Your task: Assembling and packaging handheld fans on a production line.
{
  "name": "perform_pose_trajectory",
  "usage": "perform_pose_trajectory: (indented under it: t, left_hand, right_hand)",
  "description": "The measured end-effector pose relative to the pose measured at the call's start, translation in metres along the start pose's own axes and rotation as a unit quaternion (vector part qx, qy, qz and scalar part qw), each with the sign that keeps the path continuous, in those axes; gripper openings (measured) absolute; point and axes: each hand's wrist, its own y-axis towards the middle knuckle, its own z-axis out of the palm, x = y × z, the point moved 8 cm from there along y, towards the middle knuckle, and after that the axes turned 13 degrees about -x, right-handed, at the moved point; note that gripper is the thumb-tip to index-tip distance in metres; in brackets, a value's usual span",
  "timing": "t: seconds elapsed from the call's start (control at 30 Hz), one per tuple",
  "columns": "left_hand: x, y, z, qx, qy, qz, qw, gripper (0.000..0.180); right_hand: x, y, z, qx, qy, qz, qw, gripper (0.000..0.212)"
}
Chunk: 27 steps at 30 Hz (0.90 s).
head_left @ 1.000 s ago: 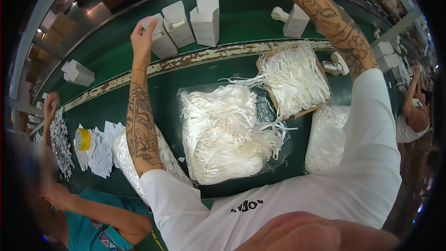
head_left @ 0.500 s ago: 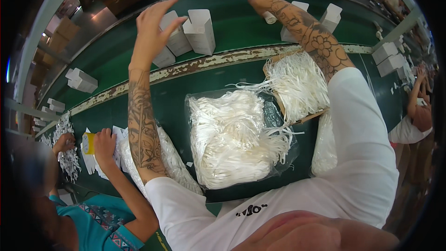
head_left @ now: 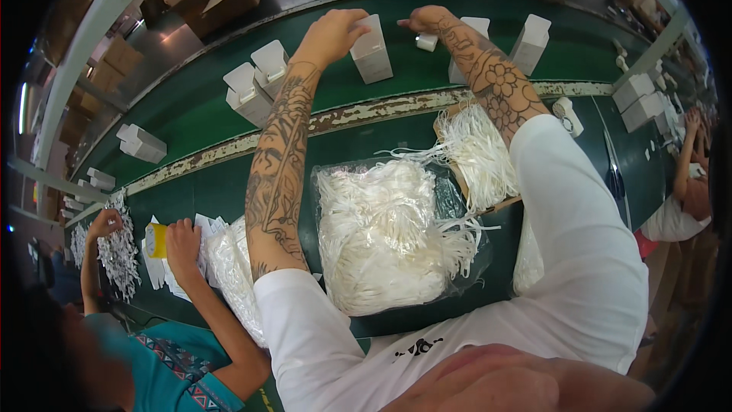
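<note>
Over the green belt, my left hand (head_left: 332,37) pinches the upper edge of an upright white box (head_left: 372,55) with its top flap raised. A short way to the right is my right hand (head_left: 428,20), its fingers pointing left. Under that palm, a small white cylindrical piece (head_left: 426,43) shows; it appears held, though the fingers' grip is partly hidden. Beside my right forearm stand two more white boxes, one partly covered (head_left: 473,28) and one with its flap up (head_left: 531,46). Two white boxes with raised flaps, including the nearer one (head_left: 248,94), are left of my left forearm.
Before me lies a clear bag of white straps (head_left: 385,236), with a carton of loose straps (head_left: 480,156) behind it. A white device (head_left: 566,117) rests to the right. At left, a co-worker's hand (head_left: 184,250) is beside a yellow roll (head_left: 155,241) and papers.
My left hand has moved right and closed on a white box, which now stands apart from the other two at left. My right hand has shifted slightly nearer, with the white cylindrical piece beneath it.
</note>
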Motion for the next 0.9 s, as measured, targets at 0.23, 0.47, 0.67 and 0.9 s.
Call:
perform_pose_trajectory:
  t: [0.23,0.47,0.67,0.9]
  left_hand:
    - [0.012,-0.007,0.007,-0.022,-0.115,-0.066,0.991,0.032]
    - [0.043,-0.015,0.011,-0.054,-0.191,-0.122,0.972,0.036]
    - [0.058,-0.038,0.008,-0.065,-0.270,-0.202,0.939,0.038]
    - [0.066,-0.054,0.009,-0.052,-0.381,-0.268,0.884,0.037]
  right_hand:
    - [0.037,-0.003,0.014,0.064,-0.089,-0.039,0.993,0.037]
    - [0.046,0.008,-0.049,-0.071,-0.007,-0.106,0.992,0.048]
    - [0.065,-0.072,-0.148,-0.362,0.188,-0.267,0.873,0.055]
    - [0.115,-0.153,-0.074,-0.317,0.302,-0.424,0.793,0.043]
